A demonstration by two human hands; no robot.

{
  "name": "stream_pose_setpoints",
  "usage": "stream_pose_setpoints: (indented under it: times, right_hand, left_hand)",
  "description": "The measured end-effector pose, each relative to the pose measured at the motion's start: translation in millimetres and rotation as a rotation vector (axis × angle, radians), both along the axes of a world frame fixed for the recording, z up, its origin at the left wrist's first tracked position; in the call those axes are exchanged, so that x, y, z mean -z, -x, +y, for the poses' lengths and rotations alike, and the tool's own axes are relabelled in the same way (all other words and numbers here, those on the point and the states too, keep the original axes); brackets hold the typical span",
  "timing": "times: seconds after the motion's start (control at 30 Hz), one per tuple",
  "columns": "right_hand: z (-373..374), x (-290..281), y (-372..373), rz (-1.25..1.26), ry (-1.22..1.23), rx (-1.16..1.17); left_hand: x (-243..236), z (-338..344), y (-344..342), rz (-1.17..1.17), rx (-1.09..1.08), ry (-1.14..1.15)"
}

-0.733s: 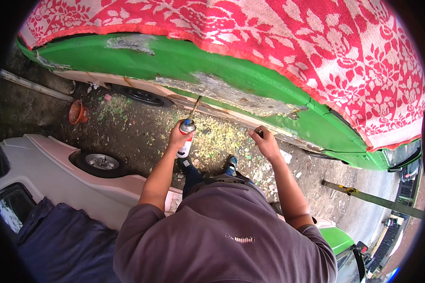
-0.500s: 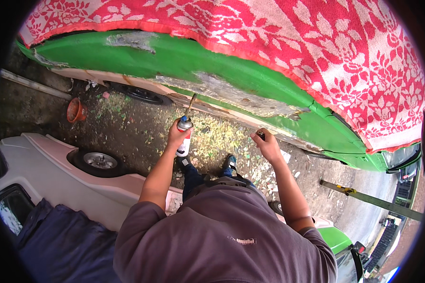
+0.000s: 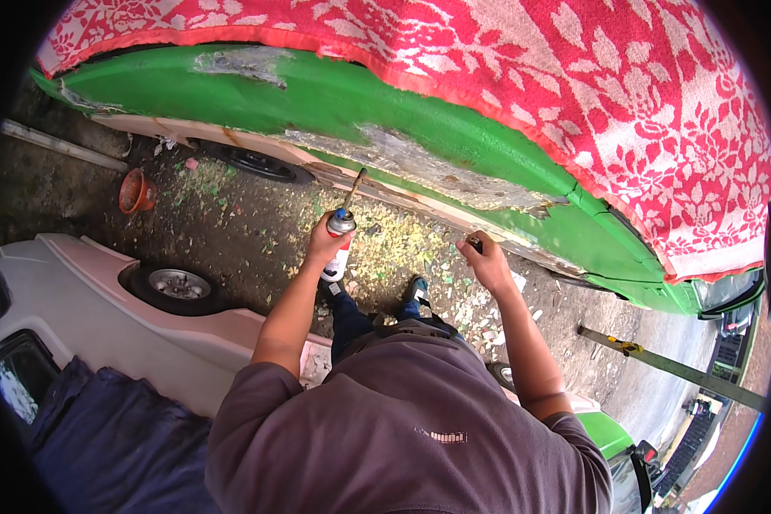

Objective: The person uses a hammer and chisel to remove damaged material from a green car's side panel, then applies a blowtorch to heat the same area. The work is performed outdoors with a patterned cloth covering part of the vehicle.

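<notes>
My left hand (image 3: 322,243) is wrapped round a gas torch (image 3: 337,260), a white and red canister with a blue-knobbed head. Its brownish metal nozzle (image 3: 356,186) points away from me, toward the lower side of a green car (image 3: 334,101); no flame can be made out. On that side, a long bare patch (image 3: 428,168) shows rough grey-brown surface where paint is gone. Over to the right, my right hand (image 3: 492,264) is closed on a small dark object (image 3: 475,246), mostly hidden by the fingers. It is held apart from the car.
A red and white floral cloth (image 3: 574,103) covers the car's upper part. Paint flakes (image 3: 385,244) litter the ground round my feet. An orange pot (image 3: 137,192) stands at left, near a pale vehicle (image 3: 103,300) behind me. A post (image 3: 668,365) crosses at right.
The torch and its nozzle have shifted slightly to the right in the view. My right hand has barely moved, and both grips look the same.
</notes>
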State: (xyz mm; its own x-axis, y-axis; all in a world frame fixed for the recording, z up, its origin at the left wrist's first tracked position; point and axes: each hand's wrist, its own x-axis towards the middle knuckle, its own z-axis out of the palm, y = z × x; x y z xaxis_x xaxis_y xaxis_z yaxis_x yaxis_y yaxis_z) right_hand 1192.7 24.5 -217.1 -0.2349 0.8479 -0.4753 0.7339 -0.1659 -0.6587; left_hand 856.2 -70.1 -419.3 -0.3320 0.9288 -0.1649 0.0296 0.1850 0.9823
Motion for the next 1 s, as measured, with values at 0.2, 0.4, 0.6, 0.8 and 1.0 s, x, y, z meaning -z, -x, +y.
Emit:
stream_pose_setpoints:
  times: [0.2,0.4,0.6,0.8,1.0]
  right_hand:
    - [-1.1,-0.5,-3.0,0.01,-0.021,-0.004]
    - [-1.8,1.1,-12.2,0.044,-0.014,0.03]
    - [-3.1,6.6,-20.1,0.053,-0.008,0.05]
    - [-6.4,9.6,-23.5,0.088,0.004,0.064]
    - [-6.9,11.4,-27.6,0.085,-0.017,0.067]
  left_hand:
    - [-10.4,1.1,-12.1,0.042,0.044,0.01]
    - [-7.8,2.3,-19.5,0.049,0.069,0.038]
    - [-10.8,4.7,-25.9,0.028,0.102,0.025]
    - [-19.4,7.0,-39.1,0.094,0.174,0.039]
    - [0.7,17.0,-51.9,-0.063,0.132,-0.025]
